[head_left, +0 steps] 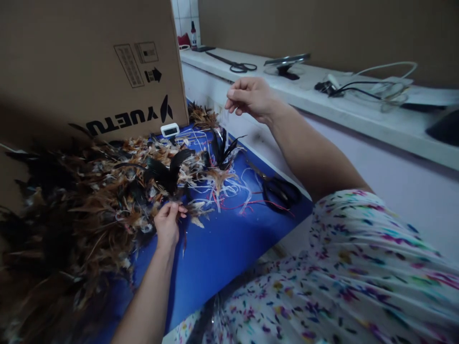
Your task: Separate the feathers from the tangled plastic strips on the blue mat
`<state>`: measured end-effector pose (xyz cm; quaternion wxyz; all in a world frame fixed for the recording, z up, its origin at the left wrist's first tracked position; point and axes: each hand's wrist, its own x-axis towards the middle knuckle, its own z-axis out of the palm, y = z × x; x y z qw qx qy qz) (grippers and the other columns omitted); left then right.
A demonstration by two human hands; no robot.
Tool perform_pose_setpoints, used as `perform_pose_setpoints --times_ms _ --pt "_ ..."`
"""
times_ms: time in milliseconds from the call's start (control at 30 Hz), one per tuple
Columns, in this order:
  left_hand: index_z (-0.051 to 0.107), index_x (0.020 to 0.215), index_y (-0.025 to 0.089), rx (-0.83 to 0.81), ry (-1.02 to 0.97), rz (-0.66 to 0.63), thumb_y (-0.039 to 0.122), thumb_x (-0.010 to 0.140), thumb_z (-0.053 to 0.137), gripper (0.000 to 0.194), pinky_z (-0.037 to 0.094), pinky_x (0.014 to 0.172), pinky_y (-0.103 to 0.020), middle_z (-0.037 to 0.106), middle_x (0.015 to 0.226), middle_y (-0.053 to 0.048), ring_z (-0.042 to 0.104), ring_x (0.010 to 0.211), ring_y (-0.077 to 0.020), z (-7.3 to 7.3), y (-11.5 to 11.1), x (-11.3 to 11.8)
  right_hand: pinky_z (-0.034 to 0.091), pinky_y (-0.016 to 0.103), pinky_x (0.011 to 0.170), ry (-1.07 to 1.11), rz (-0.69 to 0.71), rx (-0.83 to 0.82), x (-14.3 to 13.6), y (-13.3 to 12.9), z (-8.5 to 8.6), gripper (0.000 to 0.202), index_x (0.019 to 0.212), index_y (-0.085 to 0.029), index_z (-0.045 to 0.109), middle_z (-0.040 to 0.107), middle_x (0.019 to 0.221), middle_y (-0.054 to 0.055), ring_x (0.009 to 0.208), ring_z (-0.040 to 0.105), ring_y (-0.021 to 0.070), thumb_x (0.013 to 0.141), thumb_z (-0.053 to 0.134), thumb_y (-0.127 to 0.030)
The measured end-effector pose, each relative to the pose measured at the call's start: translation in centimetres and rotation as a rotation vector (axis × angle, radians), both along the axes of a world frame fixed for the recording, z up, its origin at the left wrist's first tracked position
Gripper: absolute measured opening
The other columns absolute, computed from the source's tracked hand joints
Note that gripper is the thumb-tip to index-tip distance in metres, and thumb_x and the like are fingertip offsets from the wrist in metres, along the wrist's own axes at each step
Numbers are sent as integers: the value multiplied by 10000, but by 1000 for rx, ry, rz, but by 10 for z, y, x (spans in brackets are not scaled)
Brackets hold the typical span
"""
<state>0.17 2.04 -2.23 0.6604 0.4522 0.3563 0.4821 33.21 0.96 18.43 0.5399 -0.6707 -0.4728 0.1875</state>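
My left hand (169, 220) is low over the blue table (215, 243), at the right edge of a big heap of brown and black feathers (103, 196). Its thumb and fingers are pinched on a bundle of feathers (165, 174), with long black plumes rising above the fingertips. My right hand (248, 98) is raised beyond the table's far edge, in front of the white ledge. Its fingers are curled together in a pinch, and anything between them is too small to make out. White and red strings (229, 191) lie tangled on the table between the heap and black-handled scissors (278, 188).
A large cardboard box (89, 62) stands behind the heap, with a small white display (169, 130) before it. The ledge (308, 102) holds more scissors (233, 63), a phone on a stand (287, 60) and cables (362, 86).
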Motion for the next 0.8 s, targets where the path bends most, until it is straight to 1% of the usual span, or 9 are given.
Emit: perform_pose_setpoints --times_ms 133,267,400,500,567,633,700,767,800 --pt "682 712 118 13 -14 -6 472 607 868 413 484 489 -182 642 561 6 614 522 -91 -3 2 0 491 200 576 1 33 12 -16 -14 11 162 780 -222 563 709 747 -18 728 679 121 898 665 -267" --pt "686 721 121 26 -51 -12 471 600 869 413 485 484 -188 641 561 11 614 515 -93 -4 3 0 486 199 604 25 64 38 -31 -28 16 162 791 -213 571 690 736 -20 714 661 109 903 672 -271" --pt "670 701 123 28 -98 -11 458 587 883 413 483 484 -182 647 568 9 624 527 -95 -4 3 1 488 199 620 16 101 67 -49 -47 17 161 788 -211 578 671 713 -22 686 645 99 908 668 -269" --pt "681 712 121 17 -103 -16 463 574 890 424 477 484 -177 640 561 16 625 530 -95 -3 2 0 497 199 632 -9 119 25 -66 -67 11 170 777 -220 580 659 688 -26 673 636 99 904 674 -284" --pt "685 734 118 19 -89 -33 459 585 886 423 480 490 -182 638 566 16 634 543 -102 -2 2 -1 500 203 646 -30 157 -25 -77 -82 1 177 770 -227 584 659 670 -28 660 630 98 890 692 -301" --pt "673 740 119 27 -77 -38 450 609 874 409 479 493 -185 636 576 16 638 550 -104 -3 1 -2 498 212 652 -56 225 -84 -85 -98 -17 168 769 -230 592 664 652 -29 633 623 98 878 698 -300" --pt "659 732 124 36 -71 -27 448 626 865 399 473 487 -183 630 579 21 633 543 -100 -4 1 -2 482 217 635 -100 293 -128 -92 -112 -42 125 789 -231 602 684 659 -25 617 621 100 882 672 -276" --pt "654 731 128 43 -70 -18 449 633 861 395 466 479 -178 623 576 26 630 537 -96 -5 0 -2 457 219 616 -176 342 -151 -97 -125 -72 86 811 -224 610 697 676 -20 615 612 102 891 625 -250" --pt "655 733 128 47 -69 -18 449 632 862 395 464 475 -175 621 574 28 629 535 -94 -5 0 -2 448 223 617 -222 366 -167 -100 -131 -88 69 845 -219 622 712 715 -12 633 614 106 902 601 -253"
